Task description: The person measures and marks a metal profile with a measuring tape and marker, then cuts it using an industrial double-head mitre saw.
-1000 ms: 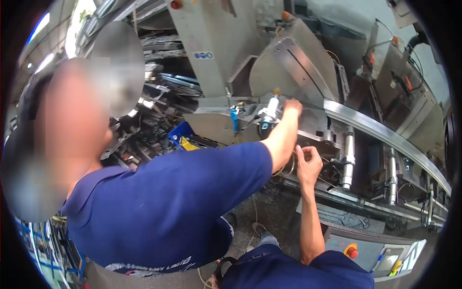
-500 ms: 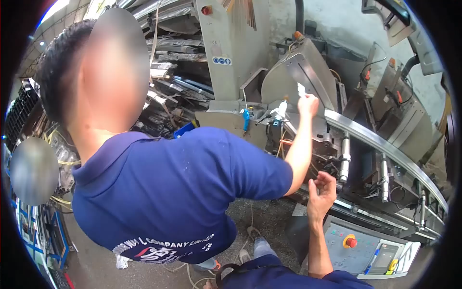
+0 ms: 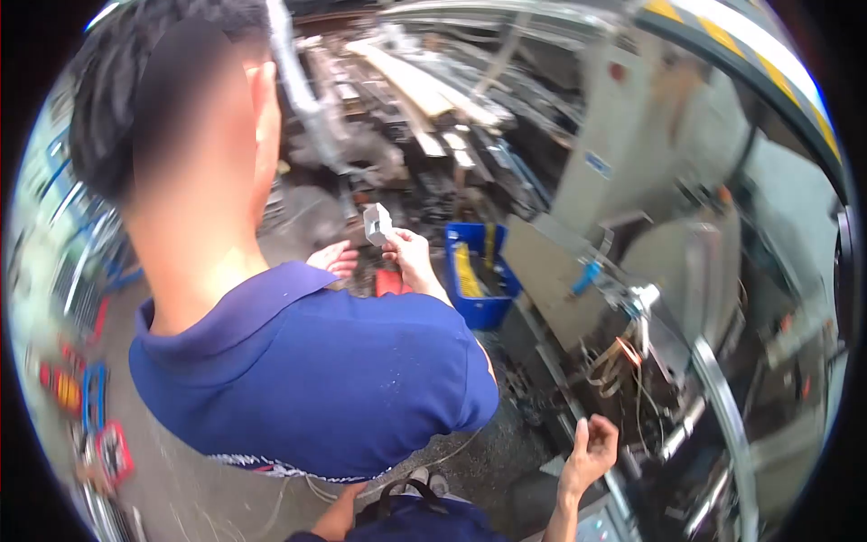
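My right hand [image 3: 591, 456] is raised at the lower right, beside the machine's rail; its fingers are loosely curled with a gap to the thumb, and it holds nothing. At the bottom, my left forearm [image 3: 336, 517] reaches up toward the co-worker's shirt, and its fingers are hidden. A co-worker in a navy shirt [image 3: 307, 370] stands in front of me, facing away. The co-worker's right hand [image 3: 413, 257] holds a small silver, hollow-looking metal piece [image 3: 377, 225], with the other hand [image 3: 334, 259] spread beside it.
A blue bin [image 3: 488, 312] with yellow items stands ahead. Metal profiles [image 3: 424, 86] are piled behind it. To the right is the machine with a curved metal rail [image 3: 722, 406], clamping cylinders [image 3: 684, 426] and loose cables. Yellow-black striping [image 3: 713, 38] edges the upper right.
The view has turned left. The co-worker's hand has moved from the machine to in front of their body with the light-coloured piece. The blue bin now shows fully. My right hand remains raised.
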Tool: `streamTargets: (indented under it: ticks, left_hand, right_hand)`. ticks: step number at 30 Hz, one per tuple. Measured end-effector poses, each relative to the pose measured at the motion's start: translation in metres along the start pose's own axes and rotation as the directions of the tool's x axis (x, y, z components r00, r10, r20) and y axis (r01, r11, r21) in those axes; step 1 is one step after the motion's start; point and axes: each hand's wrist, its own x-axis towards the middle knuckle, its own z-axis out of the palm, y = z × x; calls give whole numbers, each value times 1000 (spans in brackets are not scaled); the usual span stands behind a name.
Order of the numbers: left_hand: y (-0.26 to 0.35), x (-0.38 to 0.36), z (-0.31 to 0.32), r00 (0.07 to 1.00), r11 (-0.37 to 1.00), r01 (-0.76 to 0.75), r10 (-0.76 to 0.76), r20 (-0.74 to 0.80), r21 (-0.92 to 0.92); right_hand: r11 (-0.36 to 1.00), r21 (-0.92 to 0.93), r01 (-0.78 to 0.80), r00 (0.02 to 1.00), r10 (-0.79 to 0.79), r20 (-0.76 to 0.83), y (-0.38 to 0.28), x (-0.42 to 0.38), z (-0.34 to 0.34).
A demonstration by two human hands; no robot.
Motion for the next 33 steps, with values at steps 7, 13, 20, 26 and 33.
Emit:
streamTargets:
  ticks: [7,13,20,26,33]
  left_hand:
    - [7,-82,57,983,998,55,-54,-177,0]
    - [-73,-155,66,857,908,187,-337,-390,-375]
    - [-134,-207,114,377,530,199,-818,-435,-824]
    - [-227,-224,119,233,510,-28,-833,-502,-860]
    - [-378,-310,75,188,203,-242,-950,-251,-949]
  right_hand:
    - [990,29,-139,859,106,502,43,-55,26]
    - [984,-4,-180,583,110,805,25,-102,74]
    - [995,47,86,163,-60,985,-29,-180,107]
    - [971,195,136,-455,-114,883,31,-329,118]
    - [713,241,659,-575,271,772,248,-389,28]
